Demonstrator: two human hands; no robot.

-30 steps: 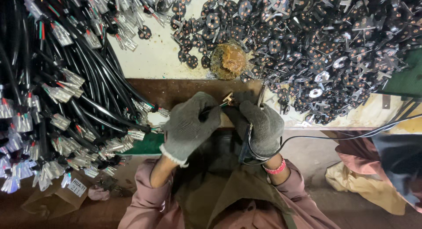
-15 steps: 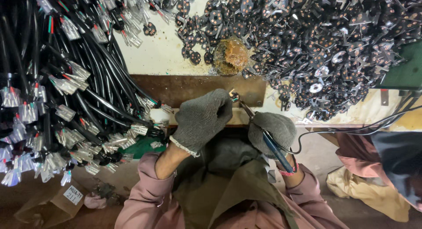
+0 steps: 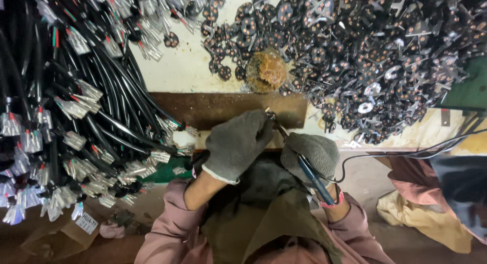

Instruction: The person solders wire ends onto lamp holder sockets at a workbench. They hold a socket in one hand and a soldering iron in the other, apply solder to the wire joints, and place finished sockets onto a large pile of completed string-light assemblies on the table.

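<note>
Compared with one second ago, the right hand (image 3: pixel 310 153) has turned the soldering iron (image 3: pixel 304 165), so its blue handle now slants down toward the wrist and its tip meets the left hand (image 3: pixel 238 142) at the edge of the counter (image 3: pixel 203 66). Both gloved hands are closed: the right one around the iron, the left one pinching a small part that I cannot make out. Judging by the piles, the work is somewhere in the middle. A big bundle of black cables (image 3: pixel 76 107) with bare ends lies at the left, and a heap of round metal discs (image 3: pixel 355 51) at the right. Near them sits a brown cleaning sponge (image 3: pixel 266 70).
</note>
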